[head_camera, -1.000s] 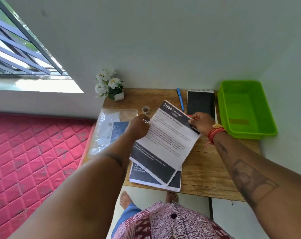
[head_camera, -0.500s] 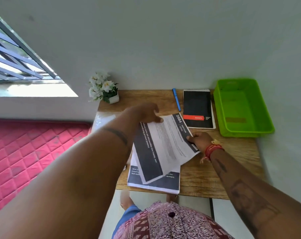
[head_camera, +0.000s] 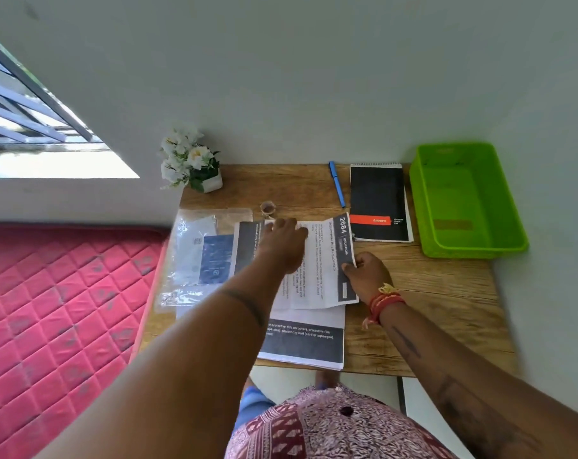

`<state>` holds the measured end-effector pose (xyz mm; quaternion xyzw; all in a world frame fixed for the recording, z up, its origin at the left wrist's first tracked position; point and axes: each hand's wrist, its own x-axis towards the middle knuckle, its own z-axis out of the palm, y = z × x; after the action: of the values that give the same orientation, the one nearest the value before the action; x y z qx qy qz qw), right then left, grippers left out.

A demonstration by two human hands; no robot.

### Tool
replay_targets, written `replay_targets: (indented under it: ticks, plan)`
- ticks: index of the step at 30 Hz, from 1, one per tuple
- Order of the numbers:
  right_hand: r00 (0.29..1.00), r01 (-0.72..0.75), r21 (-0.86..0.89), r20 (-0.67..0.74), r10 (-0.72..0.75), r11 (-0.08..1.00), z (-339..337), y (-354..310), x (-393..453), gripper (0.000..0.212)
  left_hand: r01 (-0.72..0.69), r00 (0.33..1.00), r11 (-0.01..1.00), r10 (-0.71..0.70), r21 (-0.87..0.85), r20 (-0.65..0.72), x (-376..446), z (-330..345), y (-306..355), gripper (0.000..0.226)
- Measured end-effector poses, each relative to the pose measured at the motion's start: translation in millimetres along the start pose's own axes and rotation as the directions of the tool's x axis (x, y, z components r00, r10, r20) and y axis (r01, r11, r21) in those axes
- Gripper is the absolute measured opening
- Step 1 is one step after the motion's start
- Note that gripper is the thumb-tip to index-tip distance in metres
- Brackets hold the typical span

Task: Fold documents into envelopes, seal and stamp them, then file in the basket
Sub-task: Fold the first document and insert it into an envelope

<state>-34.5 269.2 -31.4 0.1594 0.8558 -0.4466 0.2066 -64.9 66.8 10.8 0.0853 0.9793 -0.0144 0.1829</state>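
I see the top document (head_camera: 317, 263) lying flat on the desk (head_camera: 446, 293) now, turned sideways w/ its "2684" header strip running along the right edge. Half a sec ago it was tilted and partly lifted; a full sec ago it was held up at an angle. It lies across the top of the paper stack (head_camera: 304, 346) at the desk's near edge.

Left hand (head_camera: 282, 246) is laid palm-down on the sheet, fingers (head_camera: 286, 225) straight and close together, reaching to its far edge. Before, that hand was gripping the sheet's far-left corner in the air; now it presses down. Right hand (head_camera: 363, 273) pinches the right edge on the dark header strip, thumb on top, other fingers curled under. It sat further up the sheet a sec ago.

Left of the document is the clear plastic sleeve (head_camera: 194, 260) w/ envelopes inside, more exposed than half a sec ago, when my arm covered it. Small tape roll (head_camera: 268, 208) sits just beyond the sheet's far edge. Green basket (head_camera: 466, 200) is at the far-right corner, well apart from the document, same spot as before. Black notepad (head_camera: 378, 203) and blue pen (head_camera: 337, 184) lie between basket and desk middle, unmoved. Flower pot (head_camera: 194, 164) at far-left corner.
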Motion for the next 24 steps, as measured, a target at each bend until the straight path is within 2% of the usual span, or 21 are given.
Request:
replay_targets:
  ticks: [4,8,11,13,15,17,20,24]
  plan:
    - [0.993,0.121,0.024,0.003,-0.121,0.992,6,-7,-11,0.007,0.017,0.998,0.984,-0.007,-0.179,0.06,-18,32,16,0.059]
    - [0.963,0.258,0.023,0.074,-0.259,0.966,14,-11,-16,0.026,0.024,0.998,0.968,-0.011,-0.249,0.055,-24,41,12,0.069]
    - [0.922,0.38,-0.139,0.136,-0.363,0.914,20,-11,-8,0.026,0.015,0.999,0.934,-0.002,-0.357,0.037,-25,39,6,0.077]
    - [0.888,0.459,-0.268,0.165,-0.429,0.847,23,-9,-2,0.024,0.066,0.998,0.894,-0.049,-0.443,0.051,-30,39,3,0.093]
    - [0.884,0.467,-0.321,0.173,-0.434,0.824,26,-8,1,0.023,0.128,0.992,0.851,-0.098,-0.51,0.085,-35,41,1,0.105]
    - [0.893,0.449,-0.345,0.158,-0.421,0.824,29,-10,4,0.02,0.145,0.989,0.805,-0.123,-0.576,0.078,-39,46,2,0.104]
    - [0.893,0.449,-0.375,0.168,-0.417,0.811,31,-14,9,0.008,0.095,0.995,0.833,-0.089,-0.544,0.036,-43,54,3,0.093]
    - [0.906,0.423,-0.41,0.213,-0.367,0.808,26,-22,20,0.006,0.026,0.999,0.937,-0.013,-0.348,0.041,-41,65,5,0.083]
